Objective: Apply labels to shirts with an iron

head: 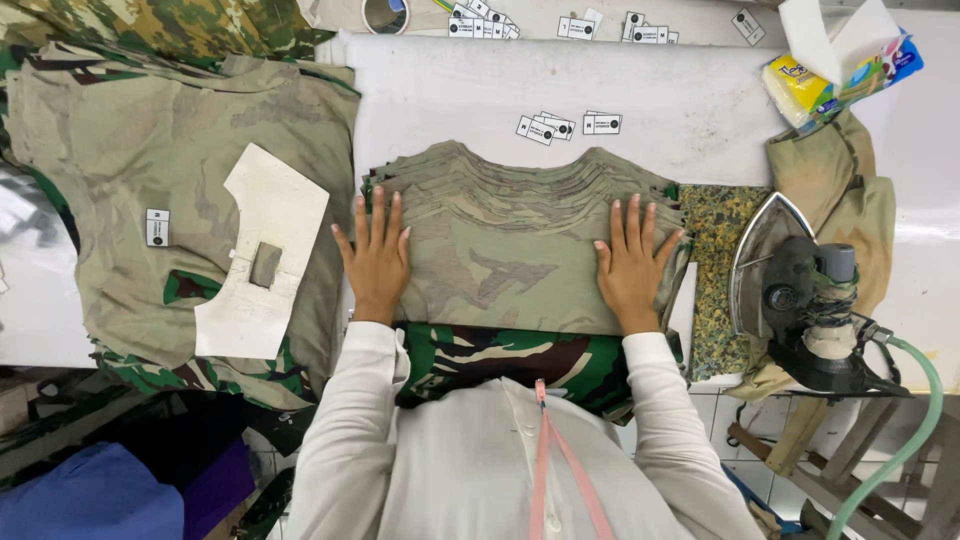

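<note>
A stack of camouflage garment pieces (510, 235) lies fanned on the white padded table (560, 90), wrong side up in pale olive. My left hand (375, 258) rests flat on the stack's left edge, fingers spread and pointing away from me. On the stack's right edge my right hand (632, 265) lies flat the same way. Neither hand holds anything. The near end of the stack, in darker green camouflage (500, 360), hangs over the table edge against my white shirt.
A second pile of camouflage pieces (130, 150) lies to the left with a white cardboard template (262, 255) and a small label (157, 227) on it. A steam iron (790, 290) with a green hose stands on its side at the right. Small labels (560, 125) and a tissue pack (835, 70) lie farther back.
</note>
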